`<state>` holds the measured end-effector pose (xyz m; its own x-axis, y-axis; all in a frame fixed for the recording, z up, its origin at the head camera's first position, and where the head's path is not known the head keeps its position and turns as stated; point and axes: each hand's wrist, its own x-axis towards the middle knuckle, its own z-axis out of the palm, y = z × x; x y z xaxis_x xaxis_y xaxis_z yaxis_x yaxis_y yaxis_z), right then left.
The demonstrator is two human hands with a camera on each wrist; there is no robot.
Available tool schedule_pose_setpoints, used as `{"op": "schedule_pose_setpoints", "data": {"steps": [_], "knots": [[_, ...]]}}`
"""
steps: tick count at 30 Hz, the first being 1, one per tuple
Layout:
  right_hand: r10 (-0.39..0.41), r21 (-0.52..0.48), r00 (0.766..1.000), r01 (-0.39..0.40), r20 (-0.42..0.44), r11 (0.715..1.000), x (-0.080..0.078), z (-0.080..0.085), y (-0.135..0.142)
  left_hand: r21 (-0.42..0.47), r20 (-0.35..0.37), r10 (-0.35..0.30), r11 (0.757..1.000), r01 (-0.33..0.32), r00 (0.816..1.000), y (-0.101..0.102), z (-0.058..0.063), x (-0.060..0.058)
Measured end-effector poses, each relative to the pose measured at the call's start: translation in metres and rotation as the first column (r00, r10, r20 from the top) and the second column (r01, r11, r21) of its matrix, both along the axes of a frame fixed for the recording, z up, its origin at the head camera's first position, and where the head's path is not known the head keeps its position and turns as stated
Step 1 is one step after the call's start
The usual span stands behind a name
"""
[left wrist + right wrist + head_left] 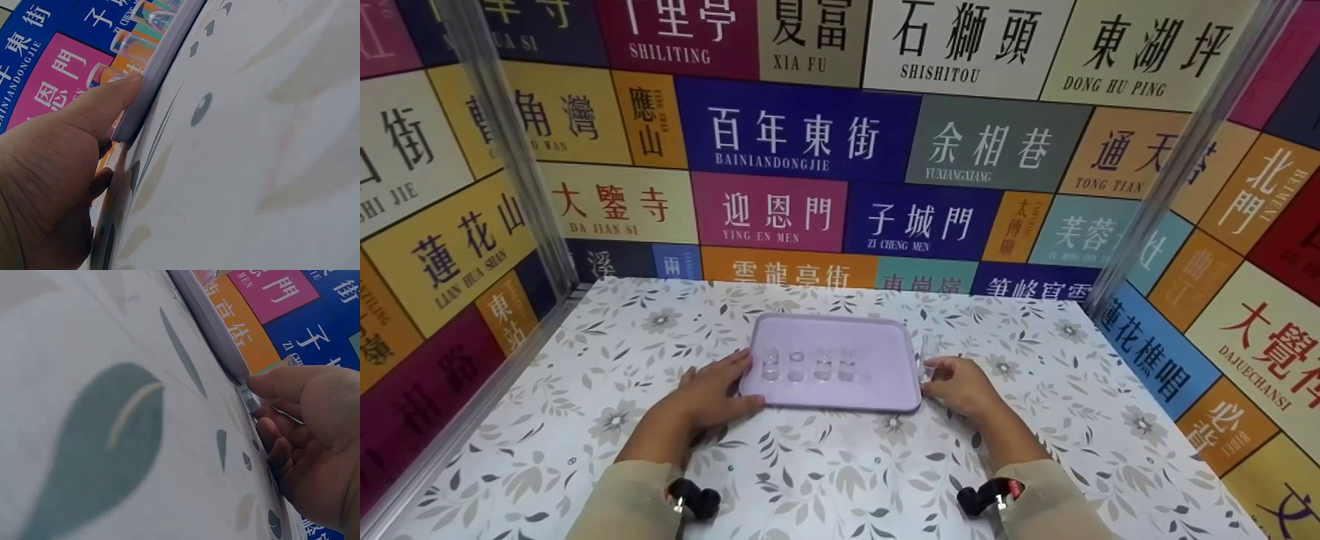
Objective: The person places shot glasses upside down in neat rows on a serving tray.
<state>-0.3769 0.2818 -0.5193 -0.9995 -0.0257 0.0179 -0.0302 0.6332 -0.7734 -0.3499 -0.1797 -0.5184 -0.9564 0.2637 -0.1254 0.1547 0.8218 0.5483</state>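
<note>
A lilac tray [877,334] lies on the table, and several small clear glasses [770,365] stand in a row on it. At its front left corner is my left hand [712,390]. The thumb [115,101] lies along the front rim while the fingers touch the left edge, holding the corner. Just off the tray's right side, my right hand [962,386] pinches a clear glass [931,346] between thumb and fingers. In the right wrist view this clear glass [250,400] shows only partly, low by the tray's edge, with the hand hiding much of it.
The table [825,472] has a white cover printed with leaves and flowers. Behind it stands a wall of colourful printed signs [799,135], and clear upright panel edges [529,172] rise at both sides. Sleeves with small wrist cameras [697,499] reach over the front.
</note>
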Motion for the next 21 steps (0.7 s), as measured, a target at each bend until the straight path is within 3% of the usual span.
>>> {"op": "schedule_pose_setpoints", "data": {"steps": [7, 15, 21], "knots": [[-0.007, 0.074, 1.0, 0.009, -0.021, 0.997, -0.0016, -0.0025, 0.0013, -0.002, 0.008, 0.004, 1.0, -0.004, 1.0, 0.0004, -0.0004, 0.0007], [-0.032, 0.092, 0.999, 0.032, -0.006, 0.995, 0.0004, -0.001, 0.0015, 0.001, -0.004, -0.001, 1.0, 0.001, 1.0, 0.0004, 0.0003, 0.0009], [-0.069, -0.003, 0.997, 0.069, 0.026, 0.998, 0.0036, 0.0019, 0.0007, -0.009, -0.021, -0.009, 1.0, 0.009, 1.0, 0.0007, 0.0007, 0.0024]]}}
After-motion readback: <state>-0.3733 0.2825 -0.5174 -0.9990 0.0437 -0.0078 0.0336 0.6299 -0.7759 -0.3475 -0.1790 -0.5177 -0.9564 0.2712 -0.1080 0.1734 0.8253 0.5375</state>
